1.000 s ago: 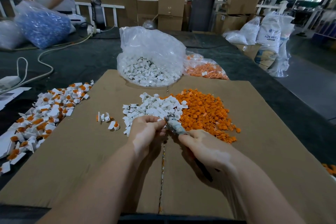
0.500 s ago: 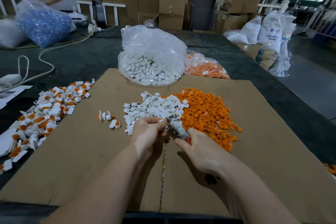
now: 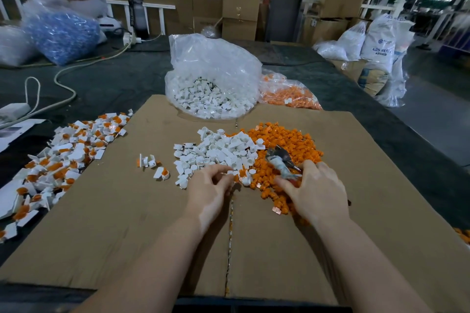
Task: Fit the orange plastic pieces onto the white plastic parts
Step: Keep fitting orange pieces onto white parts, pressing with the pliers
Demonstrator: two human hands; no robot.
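Our left hand (image 3: 208,185) rests on the brown cardboard sheet (image 3: 101,223), fingers curled at the near edge of the loose heap of small white plastic parts (image 3: 216,152); they seem to pinch one white part at the fingertips, though we cannot tell for certain. Well off to the left of that hand lies the spread of finished white-and-orange assemblies (image 3: 63,157), and between them sit a few stray fitted pieces (image 3: 152,165). Beyond the hand stands the clear plastic bag of white parts (image 3: 211,84).

Just right of the left hand, touching the white heap, is the heap of small orange plastic pieces (image 3: 282,150). Our right hand (image 3: 312,193) sits on its near side, gripping a grey metal tool with a red handle (image 3: 282,160) whose tip points away over the orange pieces. Beyond it lies the clear bag of orange pieces (image 3: 290,95).

We judge that we are picking up the next pair to join. The risks: with the tool filling the right hand, few fingers are free, so an orange piece could slip or go in crooked; the tool tip could scatter pieces across the cardboard; and where the two heaps meet, we could grab two parts at once.
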